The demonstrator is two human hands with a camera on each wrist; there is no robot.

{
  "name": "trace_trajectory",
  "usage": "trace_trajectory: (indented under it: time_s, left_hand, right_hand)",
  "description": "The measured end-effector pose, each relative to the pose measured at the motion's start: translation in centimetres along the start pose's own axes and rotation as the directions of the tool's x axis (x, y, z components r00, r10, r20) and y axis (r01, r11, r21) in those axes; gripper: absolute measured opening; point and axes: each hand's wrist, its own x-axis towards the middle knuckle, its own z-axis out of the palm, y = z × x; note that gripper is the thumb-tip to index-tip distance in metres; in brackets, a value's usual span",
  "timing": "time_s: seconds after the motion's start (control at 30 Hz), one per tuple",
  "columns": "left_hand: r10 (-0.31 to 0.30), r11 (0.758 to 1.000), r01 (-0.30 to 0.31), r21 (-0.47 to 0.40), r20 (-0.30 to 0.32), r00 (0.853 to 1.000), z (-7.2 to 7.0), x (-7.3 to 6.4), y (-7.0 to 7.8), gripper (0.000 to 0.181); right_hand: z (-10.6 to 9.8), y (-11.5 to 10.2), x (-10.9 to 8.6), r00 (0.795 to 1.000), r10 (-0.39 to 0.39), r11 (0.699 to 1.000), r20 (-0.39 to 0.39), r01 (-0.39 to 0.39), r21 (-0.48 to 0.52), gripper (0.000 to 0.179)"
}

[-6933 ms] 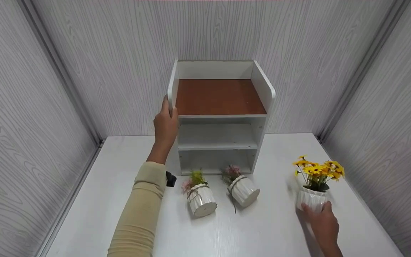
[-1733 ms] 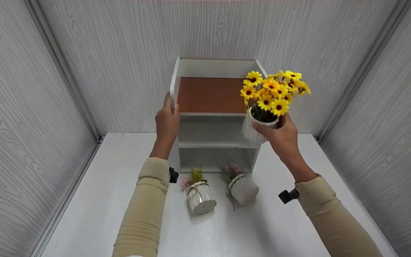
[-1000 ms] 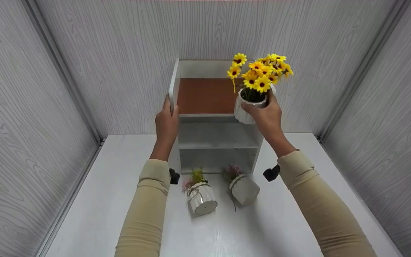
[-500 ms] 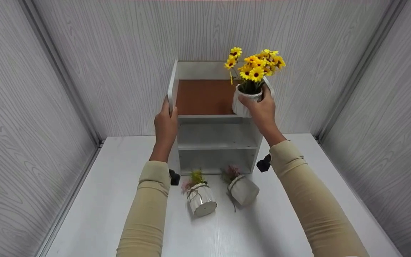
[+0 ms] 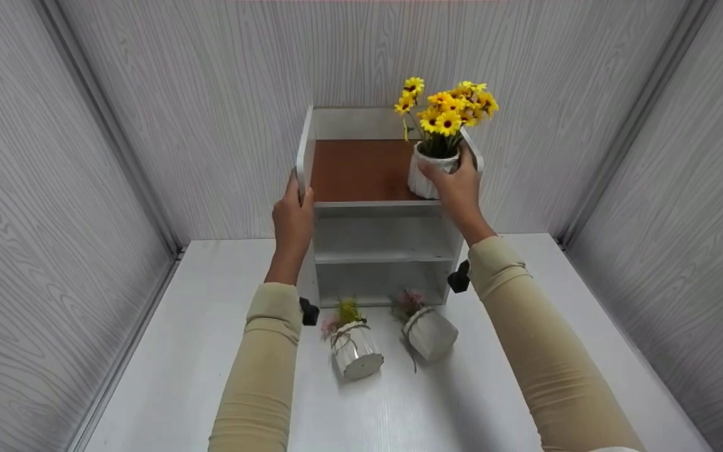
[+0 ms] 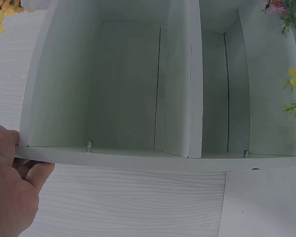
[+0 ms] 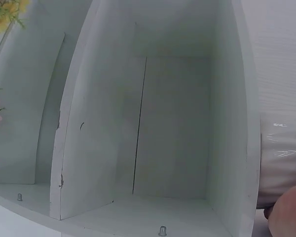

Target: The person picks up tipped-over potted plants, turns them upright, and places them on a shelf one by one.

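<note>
My left hand (image 5: 292, 220) grips the front edge of the left side panel of a small white shelf unit (image 5: 383, 258). In the left wrist view that hand (image 6: 12, 182) shows at the panel's corner. My right hand (image 5: 460, 185) holds a white ribbed flowerpot (image 5: 423, 179) of yellow artificial daisies (image 5: 448, 119), thumb on the near side of its rim. Upright, the pot stands at the right front of the brown top board (image 5: 361, 166), close to the right side panel. In the right wrist view, part of the pot (image 7: 281, 153) appears beyond the top board's edge.
Two more white pots lie tipped on the white table (image 5: 223, 276) before the unit: one with pink and yellow-green flowers (image 5: 356, 351), another with pink blooms (image 5: 430, 333). Two open compartments (image 5: 383, 235) lie below the top board. Grey wood-grain walls enclose the table.
From the table's right side, my right hand has lifted the daisy pot up and leftward, then lowered it onto the top board's right front. My left hand keeps its grip on the panel.
</note>
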Motion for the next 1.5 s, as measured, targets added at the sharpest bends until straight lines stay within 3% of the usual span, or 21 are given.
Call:
trace_trajectory:
  time_s: [0.2, 0.57, 0.87, 1.1, 1.27, 1.5]
  left_hand:
    - [0.008, 1.0, -0.007, -0.029, 0.023, 1.0, 0.4, -0.1, 0.0, 0.055]
    - [-0.007, 1.0, 0.007, -0.008, 0.019, 1.0, -0.2, -0.1, -0.1, 0.056]
    - [-0.026, 1.0, 0.026, -0.012, 0.018, 0.999, 0.1, -0.2, -0.1, 0.056]
    - [-0.021, 1.0, 0.021, -0.015, 0.01, 1.0, 0.2, -0.2, -0.2, 0.056]
    - [-0.022, 1.0, 0.022, -0.01, 0.013, 1.0, 0.1, -0.2, -0.3, 0.056]
    - [-0.018, 1.0, 0.018, -0.007, 0.01, 1.0, 0.0, -0.3, -0.4, 0.056]
  right_hand:
    - [-0.5, 0.2, 0.3, 1.0, 0.028, 1.0, 0.001, -0.028, -0.014, 0.1]
    - [0.0, -0.1, 0.6, 0.996, 0.077, 0.997, 0.051, -0.077, -0.003, 0.104]
    - [0.0, 0.2, -0.3, 0.995, 0.091, 0.996, 0.039, -0.09, -0.025, 0.098]
    - [0.1, 0.4, -1.2, 0.996, 0.057, 0.997, 0.063, -0.053, -0.063, 0.098]
    - [0.0, 0.6, -2.1, 0.999, 0.014, 0.998, 0.04, -0.011, -0.067, 0.093]
    - [-0.4, 0.7, -4.0, 0.997, -0.068, 0.987, 0.018, 0.07, -0.146, 0.087]
